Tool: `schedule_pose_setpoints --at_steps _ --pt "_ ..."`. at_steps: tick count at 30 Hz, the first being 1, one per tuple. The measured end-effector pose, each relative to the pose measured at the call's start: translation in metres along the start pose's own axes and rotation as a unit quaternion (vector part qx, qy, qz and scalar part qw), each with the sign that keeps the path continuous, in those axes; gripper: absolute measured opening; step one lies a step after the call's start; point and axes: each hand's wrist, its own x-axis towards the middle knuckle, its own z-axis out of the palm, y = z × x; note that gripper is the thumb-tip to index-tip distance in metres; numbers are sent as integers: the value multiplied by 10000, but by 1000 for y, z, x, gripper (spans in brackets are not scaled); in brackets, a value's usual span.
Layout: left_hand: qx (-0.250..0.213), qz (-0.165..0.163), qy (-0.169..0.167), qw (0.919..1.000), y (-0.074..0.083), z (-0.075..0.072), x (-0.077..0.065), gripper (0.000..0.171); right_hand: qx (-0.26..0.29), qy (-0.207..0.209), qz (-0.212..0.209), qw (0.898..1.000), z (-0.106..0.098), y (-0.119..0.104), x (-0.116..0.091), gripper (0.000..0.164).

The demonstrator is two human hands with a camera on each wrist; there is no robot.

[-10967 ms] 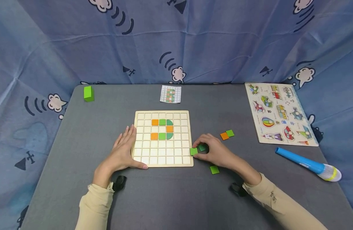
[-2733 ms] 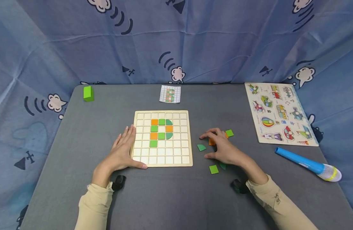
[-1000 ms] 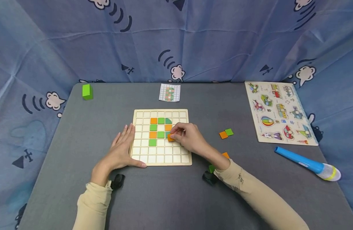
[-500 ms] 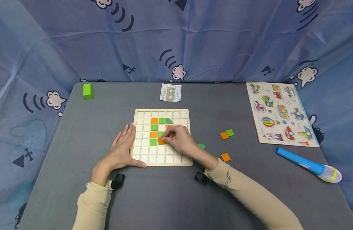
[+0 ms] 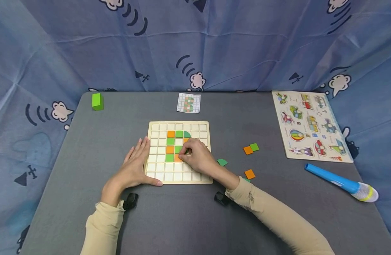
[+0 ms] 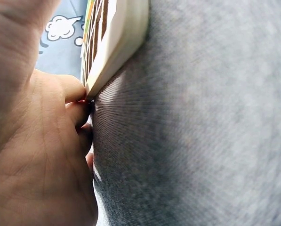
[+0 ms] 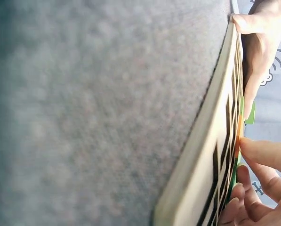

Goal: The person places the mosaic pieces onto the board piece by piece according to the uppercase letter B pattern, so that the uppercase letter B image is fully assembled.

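A wooden grid board (image 5: 160, 176) lies on the table, with orange, green and quarter-round teal tiles set in its cells. My left hand (image 5: 135, 166) rests along its left edge, fingers extended, thumb at the near left corner; in the left wrist view the fingers touch the board's side. Over the board, my right hand (image 5: 200, 157) has thumb and forefinger bent together on an orange square tile (image 5: 177, 159), which lies flat beside a green square tile (image 5: 169, 158). From the right wrist, the thumb tip touches this orange tile (image 7: 239, 127). The right hand covers some cells at right.
Right of the board lie a green quarter-round tile (image 5: 222, 162), orange tiles (image 5: 249, 174) and a green tile (image 5: 254, 147). A small pattern card (image 5: 188, 103) sits behind. Farther out are a green block (image 5: 97, 102), a picture puzzle board (image 5: 310, 124) and a blue microphone (image 5: 332, 179).
Two green square tiles have joined the left column. My right hand has carried the orange tile leftward across the board, and it now lies in a cell. The left hand stays put.
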Motion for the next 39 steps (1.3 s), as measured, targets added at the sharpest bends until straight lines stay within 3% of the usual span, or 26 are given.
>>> schedule_pose_setpoints --at_steps 11,27,34,39 --pt "-68 -3 7 10000 2 0 1 152 204 -45 -280 9994 -26 17 -23 6" --pt "-73 -35 -16 10000 1 0 1 153 -570 -663 77 9961 -65 45 -67 49" --pt "-66 -28 0 10000 -1 2 1 153 -988 -579 422 9925 -75 49 -73 34" --pt "-52 -16 13 10000 -2 3 1 152 -660 -247 549 9960 -74 48 -71 22"
